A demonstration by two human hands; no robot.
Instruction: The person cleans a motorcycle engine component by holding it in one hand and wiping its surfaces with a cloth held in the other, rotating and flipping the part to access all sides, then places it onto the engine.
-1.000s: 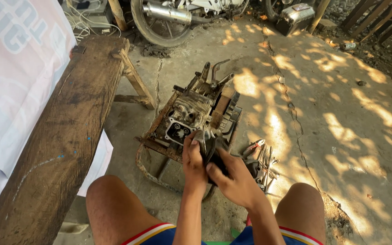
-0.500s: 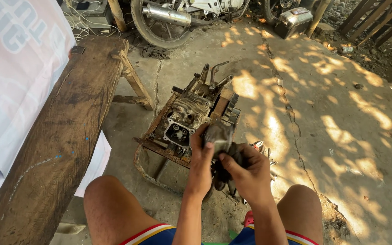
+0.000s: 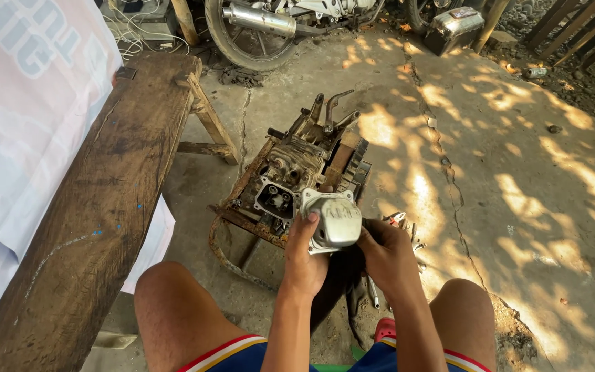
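Grey metal engine cover (image 3: 335,220) being gripped by left hand (image 3: 306,256), right hand (image 3: 388,256) seemingly clasping its far side, small engine (image 3: 297,176) sitting just beyond.

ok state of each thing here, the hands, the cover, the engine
left hand: gripping the grey metal engine cover
right hand: steadying the cover's right side
grey metal engine cover: off, held up
small rusty engine: cylinder head uncovered
long wooden bench: upright

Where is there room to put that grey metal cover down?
Bare concrete floor lies right of the engine, up to the long crack. The wooden bench top is free too. It is crowded by the tools near the right hand.
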